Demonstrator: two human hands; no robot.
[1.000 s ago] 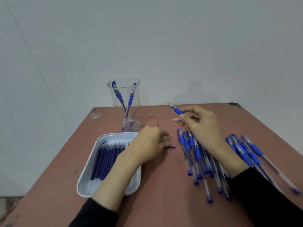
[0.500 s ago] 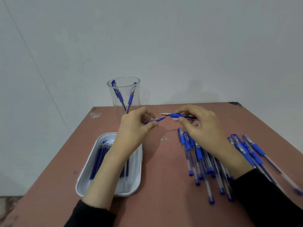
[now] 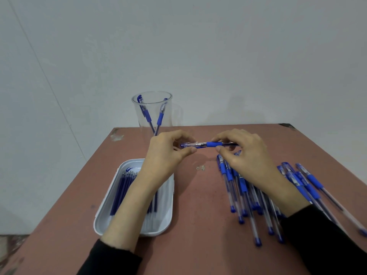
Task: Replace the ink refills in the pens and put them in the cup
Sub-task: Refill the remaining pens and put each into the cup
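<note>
Mid-frame, above the desk (image 3: 198,215): the right hand (image 3: 244,153) pinched one pen (image 3: 213,144) by the barrel just behind its blue grip. The pen lay level, tip toward frame left. The left hand (image 3: 164,155) pinched a small clear cap (image 3: 187,145) between thumb and fingers, right at the pen's tip. Couldn't tell if it was fully seated.

The cup (image 3: 152,114) stood upper centre-left, behind the left hand, with two pens (image 3: 160,118) leaning inside. The white tray (image 3: 103,221) at lower left held a row of blue refills (image 3: 121,191), partly hidden under the left forearm. A pile of pens (image 3: 244,187) lay on the desk at right, under and beyond the right wrist.

Progress looked early. Two were in the cup, and the held one seemed at the capping stage, so it was probably close to going in. The pile looked untouched, so most of the work was left.
</note>
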